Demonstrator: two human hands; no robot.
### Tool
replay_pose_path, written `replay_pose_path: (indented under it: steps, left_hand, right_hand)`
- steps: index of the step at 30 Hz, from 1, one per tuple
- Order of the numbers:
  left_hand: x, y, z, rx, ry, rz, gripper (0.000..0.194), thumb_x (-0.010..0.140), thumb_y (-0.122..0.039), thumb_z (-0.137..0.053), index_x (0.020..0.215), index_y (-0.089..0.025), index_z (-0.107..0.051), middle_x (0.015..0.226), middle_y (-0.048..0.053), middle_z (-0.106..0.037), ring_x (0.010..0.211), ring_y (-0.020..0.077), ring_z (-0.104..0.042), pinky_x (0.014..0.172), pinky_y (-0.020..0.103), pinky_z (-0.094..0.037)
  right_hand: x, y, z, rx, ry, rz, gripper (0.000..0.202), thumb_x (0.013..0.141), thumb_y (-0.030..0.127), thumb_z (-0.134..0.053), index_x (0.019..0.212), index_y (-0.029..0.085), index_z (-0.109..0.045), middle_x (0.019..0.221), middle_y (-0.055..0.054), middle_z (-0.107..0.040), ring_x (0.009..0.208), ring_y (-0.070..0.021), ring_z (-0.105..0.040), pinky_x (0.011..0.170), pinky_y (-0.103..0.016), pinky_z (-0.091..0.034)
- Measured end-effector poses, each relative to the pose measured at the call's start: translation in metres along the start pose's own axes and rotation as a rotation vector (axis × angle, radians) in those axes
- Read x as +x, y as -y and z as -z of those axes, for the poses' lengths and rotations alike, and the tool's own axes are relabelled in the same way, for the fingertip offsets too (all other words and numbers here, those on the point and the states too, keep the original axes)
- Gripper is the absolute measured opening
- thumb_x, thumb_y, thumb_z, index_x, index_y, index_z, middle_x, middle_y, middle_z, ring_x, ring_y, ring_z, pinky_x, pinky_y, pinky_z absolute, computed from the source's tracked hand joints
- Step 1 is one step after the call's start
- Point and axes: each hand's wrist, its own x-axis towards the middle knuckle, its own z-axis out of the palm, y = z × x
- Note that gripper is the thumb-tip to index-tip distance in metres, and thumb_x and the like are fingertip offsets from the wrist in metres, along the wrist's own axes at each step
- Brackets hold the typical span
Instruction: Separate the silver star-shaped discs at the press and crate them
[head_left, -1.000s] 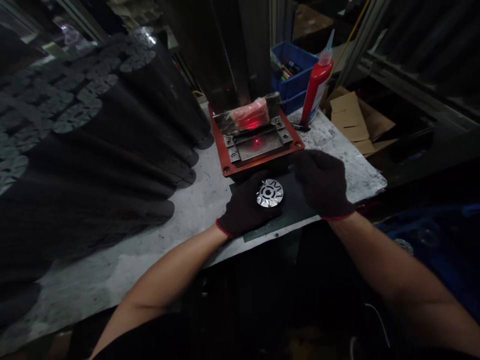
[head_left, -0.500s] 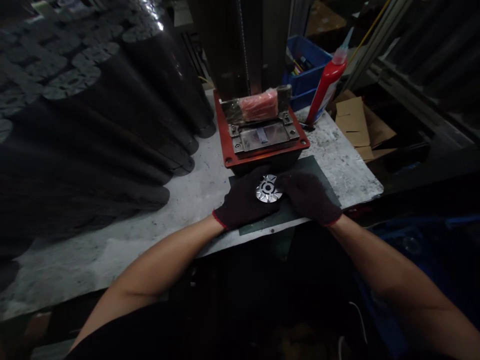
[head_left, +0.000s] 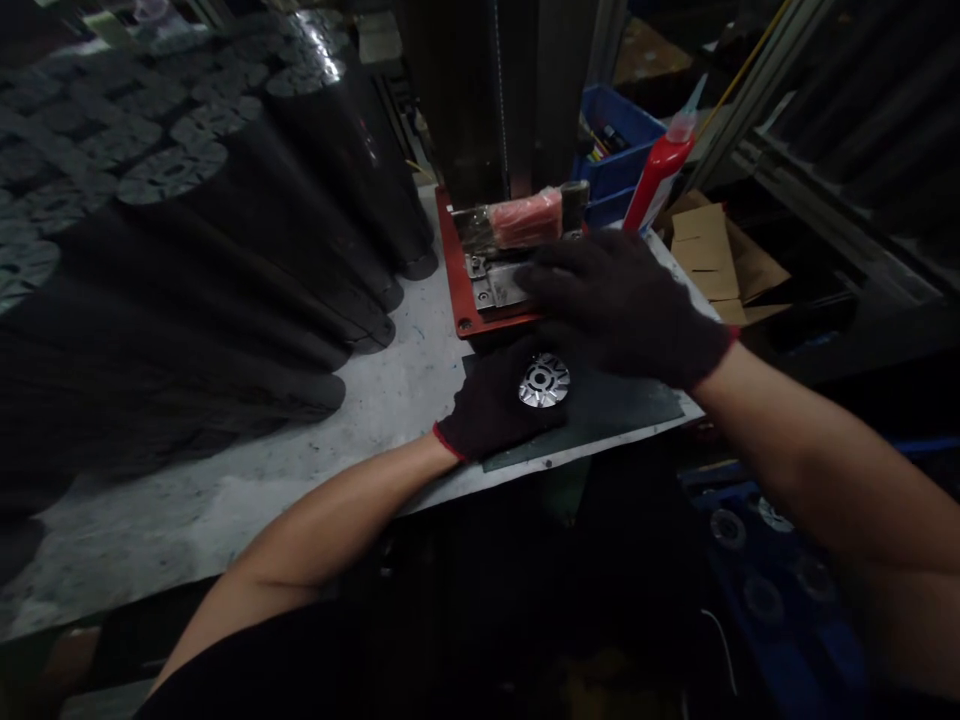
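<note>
A silver metal disc [head_left: 544, 381] with a centre hole and radial slots rests in my left hand [head_left: 499, 400], whose dark gloved fingers close around its left and lower sides above the green mat [head_left: 615, 400]. My right hand [head_left: 619, 300], in a matching dark glove with a red cuff, reaches over the metal fixture plate [head_left: 504, 288] on the red base [head_left: 452, 270]. Its fingers are stretched out and slightly blurred, the tips over the middle of the plate. The hand covers the plate's right part, and I cannot see what lies under the fingertips.
Behind the plate sits a pink plastic-wrapped block [head_left: 525, 218]. A red bottle [head_left: 658, 178] and a blue bin [head_left: 622, 145] stand back right, with a cardboard box [head_left: 705, 250] beyond. Tall dark columns of stacked discs [head_left: 247, 230] crowd the left. A blue tray [head_left: 787, 640] holds several discs lower right.
My right hand has left the disc and moved up and forward onto the fixture plate, covering the small pale strip there. My left hand keeps the disc in nearly the same place.
</note>
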Motion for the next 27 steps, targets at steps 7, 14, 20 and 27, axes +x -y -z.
replay_pose_path:
  steps: [7,14,20,27]
  left_hand:
    - [-0.001,0.009,0.002,-0.102,0.022,0.007,0.116,0.064,-0.049,-0.107,0.163,-0.022,-0.051,0.161,0.013,-0.063,0.147,0.0389,-0.062,0.126,0.056,-0.052]
    - [0.001,0.009,-0.003,0.014,0.027,0.079,0.110,0.067,-0.049,-0.104,0.162,-0.025,-0.054,0.155,0.012,-0.067,0.139,0.0378,-0.068,0.121,0.052,-0.056]
    - [0.000,0.009,-0.004,-0.008,0.021,0.059,0.108,0.071,-0.048,-0.102,0.163,-0.027,-0.052,0.155,0.011,-0.067,0.139,0.0367,-0.068,0.121,0.051,-0.057]
    - [0.000,0.016,0.000,-0.067,0.045,-0.051,0.106,0.074,-0.044,-0.102,0.164,-0.027,-0.050,0.159,0.011,-0.065,0.142,0.0364,-0.066,0.122,0.053,-0.055]
  right_hand:
    - [0.000,0.012,-0.018,0.213,-0.190,-0.278,0.025,0.108,0.040,-0.062,0.105,0.023,-0.081,0.114,-0.005,-0.081,0.119,-0.0276,-0.072,0.112,-0.048,-0.053]
    - [-0.058,0.041,-0.069,0.552,-0.180,-0.736,0.038,0.108,0.034,-0.059,0.080,0.019,-0.080,0.082,-0.001,-0.079,0.085,-0.0210,-0.078,0.081,-0.033,-0.057]
    - [-0.062,0.036,-0.070,0.380,-0.185,-0.573,0.032,0.109,0.032,-0.061,0.088,0.019,-0.082,0.087,-0.003,-0.080,0.085,-0.0222,-0.078,0.077,-0.034,-0.059]
    - [-0.017,0.021,-0.017,-0.070,-0.245,-0.045,0.036,0.108,0.039,-0.066,0.137,0.019,-0.075,0.135,-0.012,-0.078,0.119,-0.0331,-0.073,0.105,-0.052,-0.057]
